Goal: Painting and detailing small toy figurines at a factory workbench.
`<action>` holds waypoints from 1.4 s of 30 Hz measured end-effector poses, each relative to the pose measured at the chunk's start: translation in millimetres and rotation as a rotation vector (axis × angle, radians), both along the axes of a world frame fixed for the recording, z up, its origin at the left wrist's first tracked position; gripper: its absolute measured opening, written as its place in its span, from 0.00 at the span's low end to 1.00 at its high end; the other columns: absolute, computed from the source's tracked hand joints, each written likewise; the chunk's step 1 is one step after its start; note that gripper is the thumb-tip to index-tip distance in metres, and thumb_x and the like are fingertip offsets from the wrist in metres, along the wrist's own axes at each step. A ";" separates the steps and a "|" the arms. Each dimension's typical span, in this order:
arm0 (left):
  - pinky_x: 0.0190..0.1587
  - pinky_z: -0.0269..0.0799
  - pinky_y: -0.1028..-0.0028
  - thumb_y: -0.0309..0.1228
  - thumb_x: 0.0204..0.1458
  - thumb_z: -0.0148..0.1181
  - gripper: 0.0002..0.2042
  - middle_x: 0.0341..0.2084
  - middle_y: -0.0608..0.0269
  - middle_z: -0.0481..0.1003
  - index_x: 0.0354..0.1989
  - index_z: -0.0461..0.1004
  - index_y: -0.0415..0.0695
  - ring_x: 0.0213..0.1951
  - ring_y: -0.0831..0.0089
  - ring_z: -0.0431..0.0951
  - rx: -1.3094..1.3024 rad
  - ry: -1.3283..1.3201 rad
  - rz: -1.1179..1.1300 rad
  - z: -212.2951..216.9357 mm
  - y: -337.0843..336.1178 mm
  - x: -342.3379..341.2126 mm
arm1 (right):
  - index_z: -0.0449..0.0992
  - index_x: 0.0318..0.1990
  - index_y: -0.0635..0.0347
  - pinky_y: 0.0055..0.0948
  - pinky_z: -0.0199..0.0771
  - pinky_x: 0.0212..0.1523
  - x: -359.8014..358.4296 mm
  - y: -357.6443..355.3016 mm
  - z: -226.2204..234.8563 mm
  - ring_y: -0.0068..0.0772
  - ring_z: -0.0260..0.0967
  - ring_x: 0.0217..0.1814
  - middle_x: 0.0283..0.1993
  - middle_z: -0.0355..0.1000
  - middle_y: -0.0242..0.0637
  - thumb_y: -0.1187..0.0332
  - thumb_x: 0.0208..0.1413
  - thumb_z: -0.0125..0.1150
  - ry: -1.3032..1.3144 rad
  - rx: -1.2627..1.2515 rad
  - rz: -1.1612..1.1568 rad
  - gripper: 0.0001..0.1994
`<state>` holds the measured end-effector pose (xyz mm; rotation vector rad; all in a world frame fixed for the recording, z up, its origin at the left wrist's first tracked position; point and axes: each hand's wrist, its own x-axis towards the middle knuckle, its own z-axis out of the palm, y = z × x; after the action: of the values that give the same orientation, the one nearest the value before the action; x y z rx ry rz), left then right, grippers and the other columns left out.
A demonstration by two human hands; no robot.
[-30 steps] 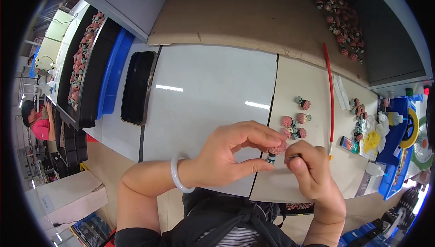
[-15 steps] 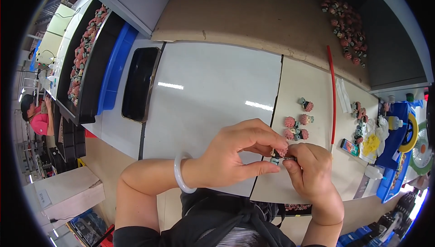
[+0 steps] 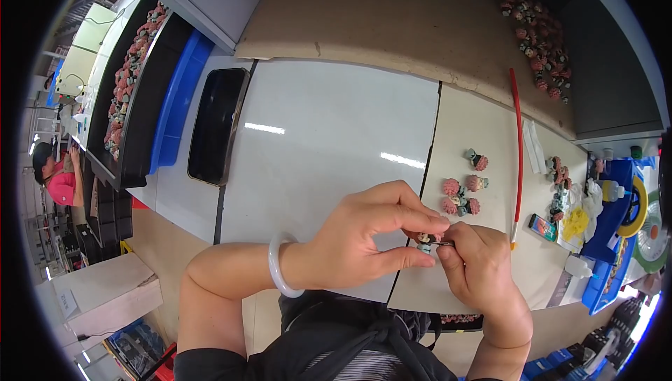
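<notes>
Between the thumb and fingers of my left hand (image 3: 364, 230) is a small figurine (image 3: 424, 240) with pink hair and a pale green base, partly covered by the fingertips. My right hand (image 3: 481, 258) pinches a thin dark tool (image 3: 445, 244) whose tip meets the figurine's side. What kind of tool it is cannot be made out, since the fingers hide most of it. Just beyond my hands, several similar pink-haired figurines (image 3: 451, 186) lie in a loose cluster on the table, with another figurine (image 3: 477, 160) a little farther off.
A long red-handled brush (image 3: 518, 150) lies right of the cluster. A dark phone (image 3: 218, 125) rests at left, near a black tray (image 3: 133, 164) full of figurines. More figurines (image 3: 539, 45) pile on the shelf. At right are a small bottle (image 3: 578, 266) and blue bin (image 3: 603, 279). A person (image 3: 59, 181) sits far left.
My left fingers have shifted slightly over the figurine's pink hair, covering more of it. The tool stays against the figurine, and both hands keep nearly the same place.
</notes>
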<state>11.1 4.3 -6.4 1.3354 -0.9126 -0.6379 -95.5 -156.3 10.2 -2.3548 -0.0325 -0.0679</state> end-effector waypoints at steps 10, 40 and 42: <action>0.38 0.74 0.75 0.21 0.35 0.66 0.17 0.34 0.57 0.71 0.39 0.74 0.40 0.35 0.70 0.74 -0.044 -0.063 -0.042 -0.3 -2.6 1.8 | 0.66 0.23 0.63 0.32 0.59 0.16 3.4 -11.6 2.7 0.42 0.60 0.15 0.15 0.61 0.38 0.66 0.50 0.54 0.302 0.432 0.071 0.10; 0.38 0.72 0.76 0.22 0.35 0.66 0.18 0.32 0.58 0.72 0.39 0.74 0.40 0.35 0.71 0.74 0.037 0.059 -0.070 1.3 -2.4 -0.5 | 0.66 0.23 0.61 0.31 0.58 0.14 -1.7 -5.9 -3.3 0.38 0.61 0.14 0.14 0.61 0.36 0.66 0.49 0.54 0.061 0.104 0.048 0.09; 0.39 0.73 0.76 0.21 0.35 0.66 0.17 0.33 0.58 0.71 0.39 0.74 0.39 0.35 0.71 0.74 0.033 0.070 -0.077 1.5 -1.1 1.3 | 0.66 0.24 0.61 0.31 0.58 0.15 3.2 -11.0 1.8 0.39 0.61 0.14 0.14 0.61 0.37 0.66 0.50 0.53 0.154 0.236 0.089 0.09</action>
<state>12.4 3.2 -4.9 1.3044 -0.9037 -0.7578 -92.3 -167.3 12.0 -2.1129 -0.0518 0.1455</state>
